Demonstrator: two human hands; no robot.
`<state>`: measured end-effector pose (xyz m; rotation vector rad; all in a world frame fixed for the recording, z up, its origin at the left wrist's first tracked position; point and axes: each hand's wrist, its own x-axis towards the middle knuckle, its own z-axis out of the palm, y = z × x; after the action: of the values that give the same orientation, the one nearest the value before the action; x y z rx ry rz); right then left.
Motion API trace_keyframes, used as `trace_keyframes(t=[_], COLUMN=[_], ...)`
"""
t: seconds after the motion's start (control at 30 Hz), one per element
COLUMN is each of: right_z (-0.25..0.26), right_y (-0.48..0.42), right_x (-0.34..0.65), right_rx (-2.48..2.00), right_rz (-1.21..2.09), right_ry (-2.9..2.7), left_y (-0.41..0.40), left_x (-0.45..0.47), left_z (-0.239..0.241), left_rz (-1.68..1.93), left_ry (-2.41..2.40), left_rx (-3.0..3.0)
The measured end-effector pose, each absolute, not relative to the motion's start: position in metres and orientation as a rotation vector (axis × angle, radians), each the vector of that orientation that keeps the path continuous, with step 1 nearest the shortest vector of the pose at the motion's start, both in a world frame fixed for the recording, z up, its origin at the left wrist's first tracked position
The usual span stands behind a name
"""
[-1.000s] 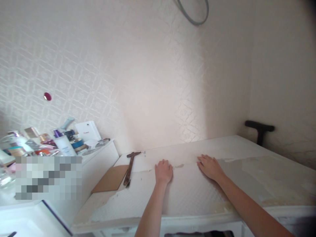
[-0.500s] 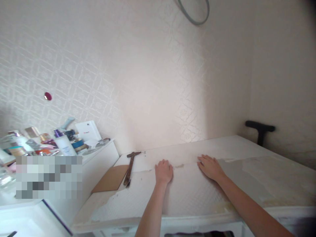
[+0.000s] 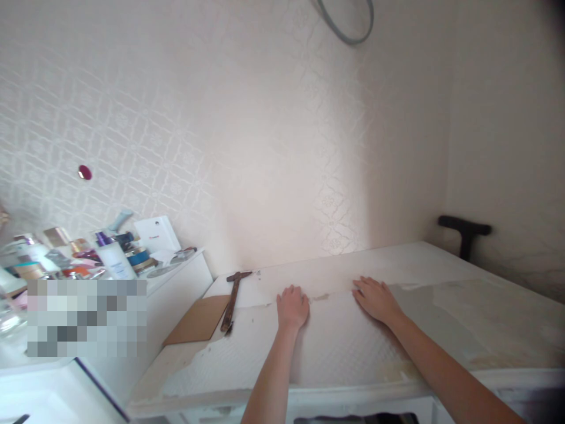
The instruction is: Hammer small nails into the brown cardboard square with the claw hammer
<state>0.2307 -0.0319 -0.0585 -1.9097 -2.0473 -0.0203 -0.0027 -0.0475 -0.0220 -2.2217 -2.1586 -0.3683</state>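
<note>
At the far left, a white cabinet [image 3: 185, 282] carries a crowd of bottles [image 3: 110, 254] and a white box [image 3: 156, 234]. Just beside it on the bench [image 3: 335, 265] lies a brown piece of cardboard [image 3: 198, 320], with a hammer [image 3: 232, 300] lying along its right edge, head toward the wall.

Next comes the left hand [image 3: 292, 307], palm down on the textured white sheet [image 3: 335, 344] that covers the near middle of the bench. Its fingers [image 3: 291, 291] are bent and close together, their tips at the sheet's torn far edge; whether they pinch that edge I cannot tell.

The right hand [image 3: 375, 298] lies flat on the same sheet, near the same edge and apart from the left hand. Its fingers [image 3: 359, 285] are stretched out, close together, holding nothing.

At the far right, a black handle [image 3: 464, 227] stands behind the bench, against the wall.
</note>
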Motion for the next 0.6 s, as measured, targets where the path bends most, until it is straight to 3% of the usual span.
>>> trace_keyframes(t=[0.6], right_z=[-0.0592], right_y=[-0.031], right_x=[0.231], right_rx=[-1.91], right_rz=[-0.046], right_ry=[-2.051], left_y=[-0.0474], left_x=[-0.0023], left_z=[-0.0215], left_rz=[-0.345], left_ry=[-2.175], left_rx=[-2.226])
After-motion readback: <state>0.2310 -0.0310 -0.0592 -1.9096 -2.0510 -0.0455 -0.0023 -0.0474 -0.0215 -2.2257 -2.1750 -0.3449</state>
